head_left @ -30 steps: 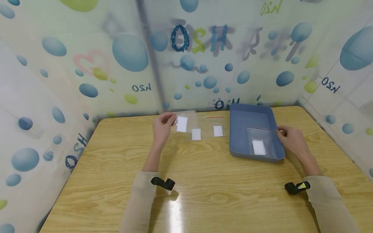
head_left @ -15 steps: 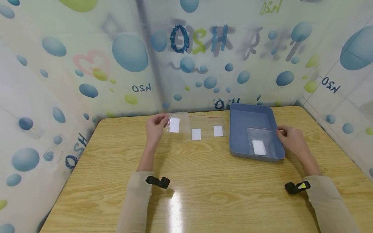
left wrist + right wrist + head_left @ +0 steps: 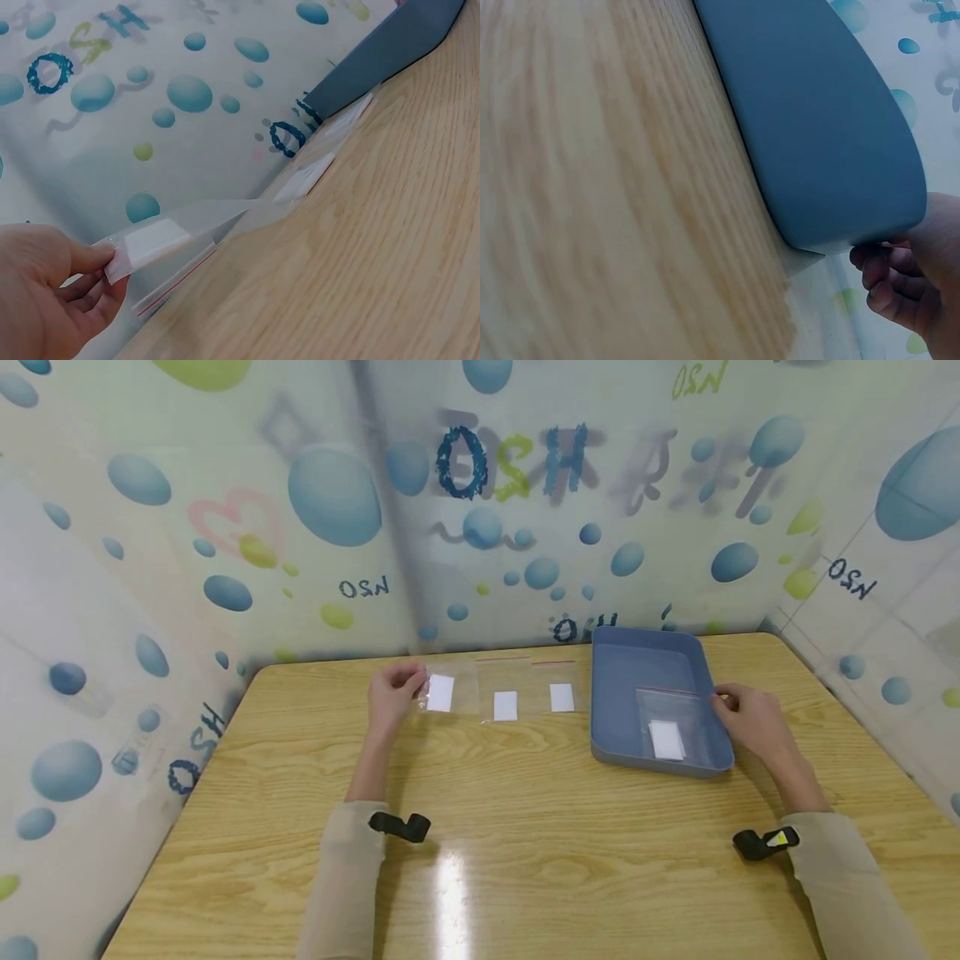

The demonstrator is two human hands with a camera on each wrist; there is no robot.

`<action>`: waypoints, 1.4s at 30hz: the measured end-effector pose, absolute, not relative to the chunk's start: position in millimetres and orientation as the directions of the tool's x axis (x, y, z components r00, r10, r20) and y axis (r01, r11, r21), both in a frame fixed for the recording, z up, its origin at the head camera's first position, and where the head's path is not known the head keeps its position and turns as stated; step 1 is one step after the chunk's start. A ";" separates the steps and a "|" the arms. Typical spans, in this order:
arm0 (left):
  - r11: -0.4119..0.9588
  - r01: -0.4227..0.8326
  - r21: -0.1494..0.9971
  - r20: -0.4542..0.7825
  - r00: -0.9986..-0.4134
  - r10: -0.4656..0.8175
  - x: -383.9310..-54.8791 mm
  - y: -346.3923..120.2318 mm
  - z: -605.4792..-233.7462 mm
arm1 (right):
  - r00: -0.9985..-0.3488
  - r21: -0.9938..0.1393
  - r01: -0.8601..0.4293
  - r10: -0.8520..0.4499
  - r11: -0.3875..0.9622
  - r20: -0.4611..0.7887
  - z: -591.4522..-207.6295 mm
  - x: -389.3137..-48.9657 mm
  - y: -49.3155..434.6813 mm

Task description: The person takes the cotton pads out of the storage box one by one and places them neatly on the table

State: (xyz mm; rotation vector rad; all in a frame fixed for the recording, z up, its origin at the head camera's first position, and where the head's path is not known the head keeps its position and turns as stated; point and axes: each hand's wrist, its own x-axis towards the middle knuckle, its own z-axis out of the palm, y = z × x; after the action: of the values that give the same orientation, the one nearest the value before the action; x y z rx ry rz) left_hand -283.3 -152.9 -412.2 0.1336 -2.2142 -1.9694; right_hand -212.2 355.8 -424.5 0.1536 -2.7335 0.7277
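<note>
My left hand pinches the left edge of a clear zip bag holding a white card. In the left wrist view, that bag slants from thumb and fingers toward the wood surface, its held end raised. Right of it, two similar bags with white cards lie in a row, edges overlapping. At the blue-grey tray, my right hand grips the right rim; in the right wrist view its fingers curl against the outer wall. Inside the tray lies another bag with white cards.
The wooden table backs onto a wall covering printed with blue and green drops. The tray stands near the table's back edge, right of the bag row. Each sleeve carries a black strap mount.
My left hand has moved left and slightly down toward the table, drawing its bag off the neighbouring one so more of that one shows. The right hand and tray have stayed in place.
</note>
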 end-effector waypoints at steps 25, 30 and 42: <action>0.453 -0.055 0.890 0.052 -0.974 -0.221 -284.8 -162.4 -429.9 | -0.948 -0.469 -0.177 -0.022 0.865 0.319 -425.5 -212.5 356.4; 0.498 -0.052 0.866 0.071 -0.972 -0.226 -285.3 -161.8 -433.8 | -0.947 -0.470 -0.181 -0.025 0.864 0.319 -425.9 -212.4 356.5; 0.541 -0.052 0.840 0.082 -0.972 -0.222 -285.2 -157.2 -436.9 | -0.951 -0.474 -0.173 -0.021 0.863 0.310 -426.7 -212.6 356.3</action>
State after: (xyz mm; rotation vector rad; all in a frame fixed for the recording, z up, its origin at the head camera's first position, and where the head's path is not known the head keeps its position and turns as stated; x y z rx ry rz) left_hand -285.2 -157.2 -436.9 0.2334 -2.5965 -1.4062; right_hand -212.6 356.3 -426.7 0.1464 -2.7421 0.7375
